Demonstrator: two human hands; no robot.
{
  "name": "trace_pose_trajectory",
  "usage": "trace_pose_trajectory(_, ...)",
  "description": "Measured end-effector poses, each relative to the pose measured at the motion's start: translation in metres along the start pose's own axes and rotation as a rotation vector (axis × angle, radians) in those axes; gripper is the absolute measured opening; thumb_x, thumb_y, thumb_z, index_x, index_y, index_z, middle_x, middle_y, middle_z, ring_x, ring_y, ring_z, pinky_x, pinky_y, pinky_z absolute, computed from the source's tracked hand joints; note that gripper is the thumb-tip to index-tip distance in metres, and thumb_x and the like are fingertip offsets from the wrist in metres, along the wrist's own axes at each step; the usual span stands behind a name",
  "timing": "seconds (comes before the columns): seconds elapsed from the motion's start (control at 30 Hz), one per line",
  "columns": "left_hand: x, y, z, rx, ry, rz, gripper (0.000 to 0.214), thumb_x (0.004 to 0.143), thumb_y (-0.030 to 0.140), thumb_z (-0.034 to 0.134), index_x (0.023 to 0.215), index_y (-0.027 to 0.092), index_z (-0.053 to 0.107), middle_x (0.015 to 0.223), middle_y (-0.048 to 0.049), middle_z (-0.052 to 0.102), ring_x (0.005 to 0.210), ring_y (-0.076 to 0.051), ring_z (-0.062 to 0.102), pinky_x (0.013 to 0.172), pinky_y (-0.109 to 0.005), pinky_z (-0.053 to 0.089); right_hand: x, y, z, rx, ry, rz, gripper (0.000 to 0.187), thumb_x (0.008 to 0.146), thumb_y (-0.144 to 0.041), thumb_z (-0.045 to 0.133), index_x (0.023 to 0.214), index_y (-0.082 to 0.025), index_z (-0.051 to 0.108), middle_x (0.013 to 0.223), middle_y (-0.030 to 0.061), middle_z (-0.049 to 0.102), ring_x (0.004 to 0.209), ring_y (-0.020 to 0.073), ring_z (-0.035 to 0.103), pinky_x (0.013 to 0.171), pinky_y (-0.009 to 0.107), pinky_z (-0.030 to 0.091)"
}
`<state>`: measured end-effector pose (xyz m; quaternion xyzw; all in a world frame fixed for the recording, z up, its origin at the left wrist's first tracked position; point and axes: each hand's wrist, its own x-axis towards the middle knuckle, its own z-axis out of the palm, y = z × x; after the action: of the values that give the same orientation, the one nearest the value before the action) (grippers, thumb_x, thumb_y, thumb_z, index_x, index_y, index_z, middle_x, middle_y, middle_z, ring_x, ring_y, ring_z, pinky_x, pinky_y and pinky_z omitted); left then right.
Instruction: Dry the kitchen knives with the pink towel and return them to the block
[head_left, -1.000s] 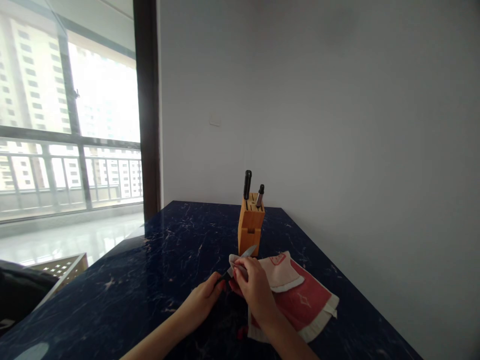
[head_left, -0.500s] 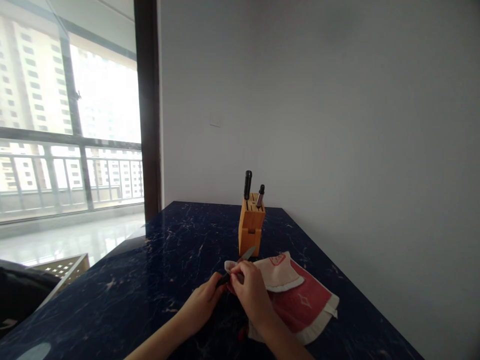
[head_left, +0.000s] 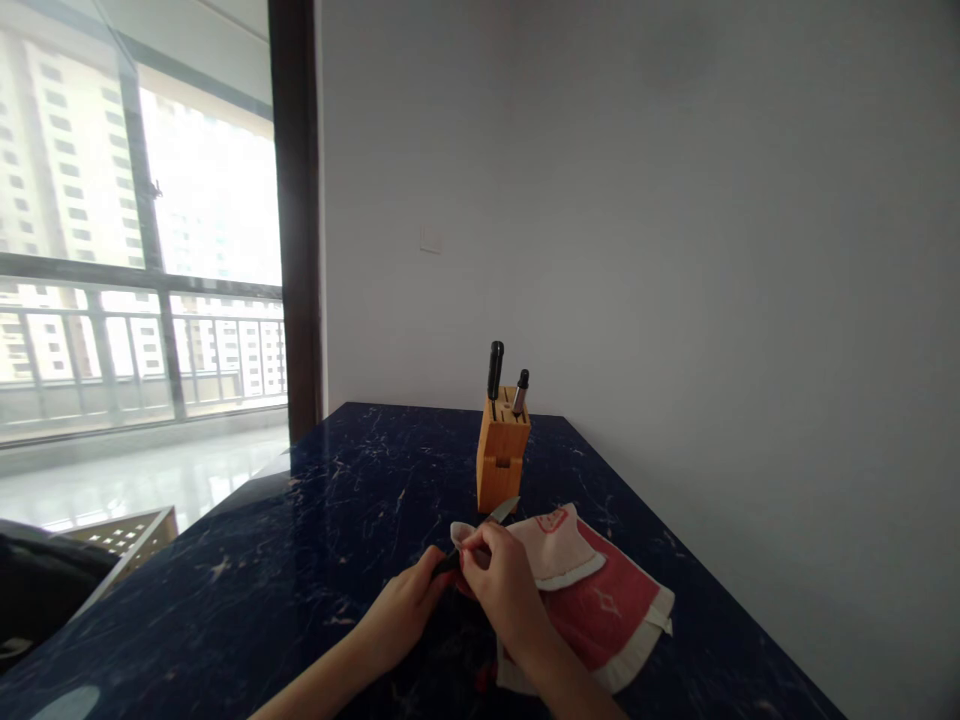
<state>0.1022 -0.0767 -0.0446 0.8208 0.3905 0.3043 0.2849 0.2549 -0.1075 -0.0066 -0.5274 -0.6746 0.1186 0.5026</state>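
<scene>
My left hand (head_left: 405, 605) grips the black handle of a small knife (head_left: 496, 515), whose blade points up and away toward the knife block. My right hand (head_left: 501, 585) pinches a fold of the pink and cream cloth (head_left: 600, 600) around the blade near the handle. The cloth lies spread on the dark blue marbled table (head_left: 322, 530) to the right of both hands. Just behind the blade tip stands the wooden knife block (head_left: 501, 455), with two dark handles sticking out of its top.
A grey wall runs along the table's right and far sides. At the left, a big window with a dark frame (head_left: 294, 210) looks out on a balcony rail and tall buildings. A slatted white object (head_left: 124, 535) sits low at the left, beside something dark.
My right hand has slid the cloth a little back along the blade toward the handle. The knife stays at nearly the same angle, and my left hand has hardly moved.
</scene>
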Motion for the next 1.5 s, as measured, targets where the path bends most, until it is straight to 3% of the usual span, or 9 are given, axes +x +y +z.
trace_pose_trajectory(0.1, 0.0005, -0.0003, -0.0004, -0.011, 0.001, -0.033, 0.022, 0.087, 0.035, 0.031, 0.092, 0.021, 0.047, 0.082, -0.0007, 0.063, 0.073, -0.014, 0.058, 0.066, -0.023, 0.042, -0.001, 0.0016, 0.0003, -0.018, -0.003, 0.033, 0.011, 0.07, -0.011, 0.048, 0.065, -0.019, 0.053, 0.074, 0.0031, 0.06, 0.076, 0.0172, 0.058, 0.073, 0.029, 0.045)
trace_pose_trajectory(0.3, 0.0009, 0.0017, -0.0012, -0.018, 0.002, -0.005, 0.02, 0.086, 0.032, 0.033, 0.098, 0.022, 0.046, 0.091, -0.0018, 0.063, 0.082, -0.015, 0.058, 0.073, -0.023, 0.041, -0.0001, 0.001, 0.0021, -0.006, 0.01, 0.019, 0.011, 0.07, -0.012, 0.048, 0.066, -0.019, 0.054, 0.076, 0.0039, 0.061, 0.076, 0.017, 0.059, 0.073, 0.029, 0.045)
trace_pose_trajectory(0.47, -0.0005, 0.0017, -0.0014, -0.022, -0.005, -0.03, 0.02, 0.087, 0.033, 0.032, 0.09, 0.022, 0.047, 0.083, -0.0006, 0.062, 0.074, -0.014, 0.057, 0.066, -0.022, 0.041, -0.0004, 0.0029, 0.0009, -0.044, -0.026, 0.069, 0.012, 0.069, -0.012, 0.048, 0.063, -0.02, 0.054, 0.073, 0.0046, 0.062, 0.075, 0.0188, 0.06, 0.071, 0.029, 0.045)
trace_pose_trajectory(0.63, -0.0009, 0.0004, -0.0004, -0.016, 0.007, 0.015, 0.019, 0.087, 0.032, 0.033, 0.098, 0.022, 0.045, 0.091, -0.002, 0.063, 0.082, -0.015, 0.057, 0.072, -0.022, 0.04, -0.0006, 0.0021, 0.0001, -0.036, -0.009, 0.03, 0.012, 0.07, -0.012, 0.047, 0.066, -0.02, 0.055, 0.076, 0.004, 0.063, 0.077, 0.0181, 0.06, 0.073, 0.028, 0.045)
trace_pose_trajectory(0.8, -0.0001, 0.0007, -0.0005, -0.004, -0.002, -0.029, 0.021, 0.088, 0.034, 0.031, 0.092, 0.022, 0.047, 0.084, -0.0001, 0.063, 0.075, -0.013, 0.057, 0.067, -0.021, 0.041, -0.0003, 0.0015, 0.0004, -0.091, -0.032, 0.111, 0.012, 0.068, -0.012, 0.049, 0.062, -0.02, 0.055, 0.07, 0.0041, 0.063, 0.072, 0.0187, 0.061, 0.068, 0.027, 0.045)
trace_pose_trajectory(1.5, -0.0004, -0.0027, 0.0017, 0.006, 0.002, 0.021, 0.02, 0.088, 0.033, 0.032, 0.099, 0.022, 0.045, 0.094, -0.0023, 0.063, 0.085, -0.015, 0.058, 0.076, -0.023, 0.041, 0.0008, 0.0008, -0.0002, -0.104, -0.026, 0.086, 0.012, 0.07, -0.012, 0.048, 0.064, -0.019, 0.056, 0.074, 0.0045, 0.063, 0.075, 0.018, 0.06, 0.071, 0.026, 0.043)
